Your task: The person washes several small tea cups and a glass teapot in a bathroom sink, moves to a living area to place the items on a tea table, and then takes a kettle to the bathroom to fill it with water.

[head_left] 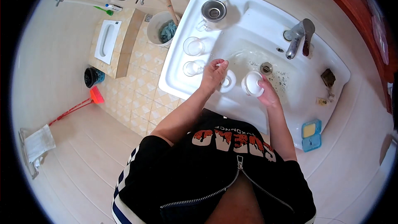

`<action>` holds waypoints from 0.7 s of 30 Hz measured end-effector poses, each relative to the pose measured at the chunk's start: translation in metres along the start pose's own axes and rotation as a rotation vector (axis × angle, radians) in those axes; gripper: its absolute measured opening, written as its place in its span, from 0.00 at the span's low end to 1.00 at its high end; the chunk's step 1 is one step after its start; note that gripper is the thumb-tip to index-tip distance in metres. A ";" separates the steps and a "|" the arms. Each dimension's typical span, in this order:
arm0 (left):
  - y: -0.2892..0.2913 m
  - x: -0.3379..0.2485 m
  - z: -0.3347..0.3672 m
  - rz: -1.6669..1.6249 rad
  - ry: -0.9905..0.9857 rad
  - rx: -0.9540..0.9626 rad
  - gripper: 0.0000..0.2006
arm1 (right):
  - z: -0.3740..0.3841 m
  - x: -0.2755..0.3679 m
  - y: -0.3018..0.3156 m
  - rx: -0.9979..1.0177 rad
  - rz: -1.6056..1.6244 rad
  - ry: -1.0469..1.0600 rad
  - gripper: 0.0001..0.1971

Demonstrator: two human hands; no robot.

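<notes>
So you're leaning over the white sink [257, 20], both hands out over its near side. Your right hand [269, 94] has the white cup [252, 84], fingers and thumb closed around its right side, with the cup above the basin, a bit to the near left of the drain [266, 68]. Your left hand [215, 74] is half closed, fingers bent and thumb up close to the fingertips. Can't tell if there's anything pinched in there, tbh.

Right next to that hand is a white round piece [228, 82] with a raised middle, kinda lid-looking. It overlaps the hand from this angle, but I can't tell if they're touching.

On the left ledge you've got a clear glass with a handle [191, 69] nearest you, a round clear glass [194, 46] just past it, then a metal strainer [214, 11] sitting over a glass vessel [201, 26] at the far end. There are dark bits [282, 81] scattered in the basin near the drain, and the faucet [295, 37] is behind it.
</notes>
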State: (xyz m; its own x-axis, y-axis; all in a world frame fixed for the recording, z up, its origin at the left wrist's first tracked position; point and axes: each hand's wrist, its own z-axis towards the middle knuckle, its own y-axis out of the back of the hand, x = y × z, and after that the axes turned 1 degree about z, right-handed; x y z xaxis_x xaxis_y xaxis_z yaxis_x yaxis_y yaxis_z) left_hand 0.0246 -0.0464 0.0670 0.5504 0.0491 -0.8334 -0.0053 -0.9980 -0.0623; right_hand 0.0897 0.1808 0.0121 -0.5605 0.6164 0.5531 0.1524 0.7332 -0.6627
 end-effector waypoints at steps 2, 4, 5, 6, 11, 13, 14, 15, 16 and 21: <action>0.003 0.008 0.008 -0.007 -0.014 0.000 0.14 | -0.007 -0.003 -0.001 0.091 0.025 -0.025 0.30; 0.002 0.013 0.012 -0.015 -0.030 0.005 0.13 | -0.015 0.003 -0.021 0.203 0.068 -0.082 0.33; -0.001 0.022 0.015 -0.049 -0.015 0.029 0.11 | -0.014 -0.001 -0.023 0.205 0.064 -0.083 0.33; -0.006 0.023 0.016 -0.078 -0.002 0.055 0.11 | -0.013 -0.004 -0.026 0.224 0.105 -0.089 0.34; -0.013 0.031 0.013 -0.149 0.020 0.142 0.09 | -0.008 -0.017 -0.031 0.192 0.293 -0.084 0.36; -0.007 0.035 0.013 -0.096 -0.043 0.215 0.09 | -0.010 -0.022 -0.025 0.169 0.301 -0.099 0.35; -0.005 0.038 0.013 -0.018 -0.025 0.198 0.08 | -0.011 -0.024 -0.022 0.137 0.308 -0.107 0.34; -0.004 0.035 0.010 -0.018 -0.025 0.192 0.08 | -0.013 -0.025 -0.017 0.141 0.309 -0.112 0.34; -0.003 0.033 0.003 0.337 -0.340 0.060 0.08 | -0.015 -0.026 -0.013 0.131 0.340 -0.125 0.33; 0.023 -0.023 -0.049 0.966 -0.952 -0.164 0.20 | -0.024 -0.022 -0.006 0.055 0.391 -0.061 0.32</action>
State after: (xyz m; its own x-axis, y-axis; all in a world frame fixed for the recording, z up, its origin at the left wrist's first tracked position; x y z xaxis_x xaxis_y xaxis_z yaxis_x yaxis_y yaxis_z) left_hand 0.0528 -0.0721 0.1121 -0.3989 -0.7229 -0.5642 0.0780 -0.6398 0.7646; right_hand 0.1208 0.1701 0.0162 -0.5164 0.8267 0.2235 0.3208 0.4288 -0.8445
